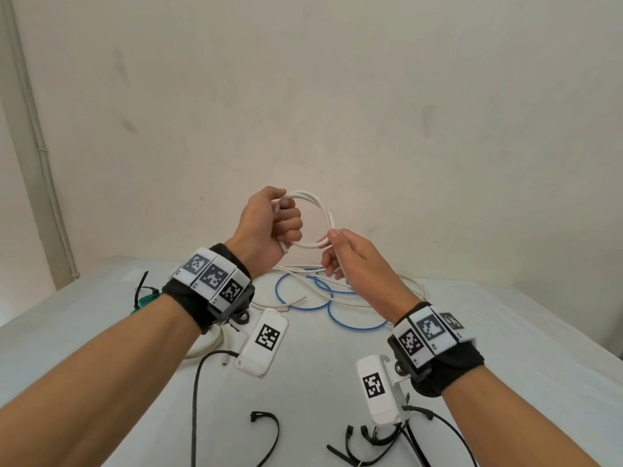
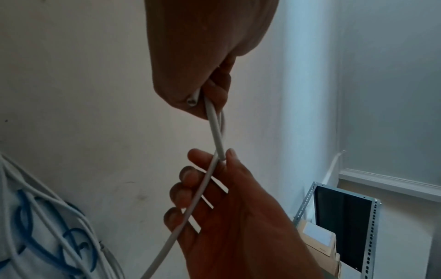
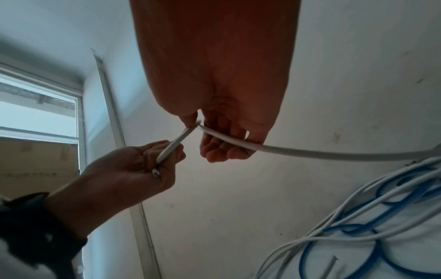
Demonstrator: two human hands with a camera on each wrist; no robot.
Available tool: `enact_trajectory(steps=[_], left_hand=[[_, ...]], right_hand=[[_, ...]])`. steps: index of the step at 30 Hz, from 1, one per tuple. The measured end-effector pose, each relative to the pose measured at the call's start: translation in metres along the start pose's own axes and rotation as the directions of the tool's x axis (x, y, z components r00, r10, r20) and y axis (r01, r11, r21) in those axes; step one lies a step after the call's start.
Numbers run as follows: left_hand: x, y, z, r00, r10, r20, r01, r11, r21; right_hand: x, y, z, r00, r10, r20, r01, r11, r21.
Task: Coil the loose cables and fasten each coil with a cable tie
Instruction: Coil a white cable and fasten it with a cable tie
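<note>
Winding white cable (image 1: 312, 224): my left hand (image 1: 269, 227) fists the coil, right hand (image 1: 354, 261) pinches its tail; blue cable (image 1: 323, 298) and cable ties (image 1: 269, 429) untouched.

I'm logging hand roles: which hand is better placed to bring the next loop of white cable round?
Probably the right hand: it pinches the trailing white cable with fingers loose, while the left hand is fisted around the coil.
</note>
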State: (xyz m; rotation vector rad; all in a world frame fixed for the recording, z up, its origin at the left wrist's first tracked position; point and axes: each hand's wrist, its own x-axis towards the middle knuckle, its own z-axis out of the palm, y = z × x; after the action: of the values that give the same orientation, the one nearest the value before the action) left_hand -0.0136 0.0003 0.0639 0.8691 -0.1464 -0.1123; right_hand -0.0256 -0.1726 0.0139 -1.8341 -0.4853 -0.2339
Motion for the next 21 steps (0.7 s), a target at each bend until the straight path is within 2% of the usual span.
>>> enact_trajectory(steps=[4, 6, 9, 11, 13, 15, 16, 19, 21], left_hand=[[0.001, 0.015, 0.003, 0.995, 0.102, 0.023, -0.097, 0.98, -0.177], [-0.002, 0.021, 0.01, 0.986, 0.164, 0.016, -0.159, 0.971, -0.177], [-0.005, 0.023, 0.022, 0.956, 0.295, -0.008, -0.295, 0.955, 0.018], [-0.007, 0.019, 0.026, 0.932, 0.363, 0.018, -0.359, 0.913, 0.195], [-0.009, 0.013, 0.027, 0.913, 0.397, 0.097, -0.397, 0.808, 0.435], [-0.013, 0.005, 0.024, 0.897, 0.4, 0.189, -0.409, 0.589, 0.697], [-0.015, 0.001, 0.022, 0.889, 0.393, 0.234, -0.414, 0.477, 0.775], [-0.016, -0.007, 0.013, 0.89, 0.317, 0.327, -0.411, 0.25, 0.877], [-0.015, -0.01, 0.008, 0.9, 0.247, 0.359, -0.404, 0.16, 0.901]], right_hand=[[0.0, 0.014, -0.005, 0.997, -0.071, 0.005, 0.071, 0.988, -0.14], [-0.001, 0.022, -0.007, 0.993, -0.114, 0.023, 0.116, 0.958, -0.261], [-0.003, 0.021, -0.007, 0.986, -0.161, 0.044, 0.165, 0.913, -0.374], [-0.005, 0.014, -0.005, 0.976, -0.205, 0.076, 0.218, 0.88, -0.423], [-0.006, 0.007, -0.001, 0.957, -0.265, 0.122, 0.291, 0.837, -0.464], [-0.004, 0.001, 0.001, 0.935, -0.319, 0.154, 0.352, 0.79, -0.502], [-0.003, -0.003, 0.001, 0.929, -0.334, 0.162, 0.368, 0.777, -0.511], [0.0, -0.012, -0.001, 0.917, -0.371, 0.149, 0.388, 0.739, -0.551], [0.0, -0.017, -0.003, 0.903, -0.417, 0.101, 0.399, 0.729, -0.556]])
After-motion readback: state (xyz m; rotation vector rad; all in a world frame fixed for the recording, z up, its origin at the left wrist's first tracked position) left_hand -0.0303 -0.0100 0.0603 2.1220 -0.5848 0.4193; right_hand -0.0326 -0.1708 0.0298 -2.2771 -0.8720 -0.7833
